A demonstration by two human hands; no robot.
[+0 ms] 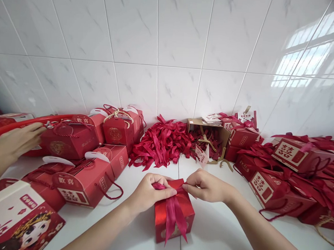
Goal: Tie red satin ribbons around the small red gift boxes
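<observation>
1 glossy red cardboard box (pixel 160 215) stands on a white surface (pixel 137 232) before the person, crimson satin ribbon (pixel 173 216) across its top. The left hand (pixel 155 192) pinches the ribbon between thumb and fingers; the right hand (pixel 204 185) likewise. Behind lies a heap of crimson fabric strips (pixel 166 142); far left, a co-worker's hand (pixel 20 140).

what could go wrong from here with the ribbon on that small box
The ribbon might slip loose if the left grip or right grip eases, since both hold it by the fingertips. An uneven pull could also twist the small box on the table. Another person's hand might knock the closely packed boxes at the left.
</observation>
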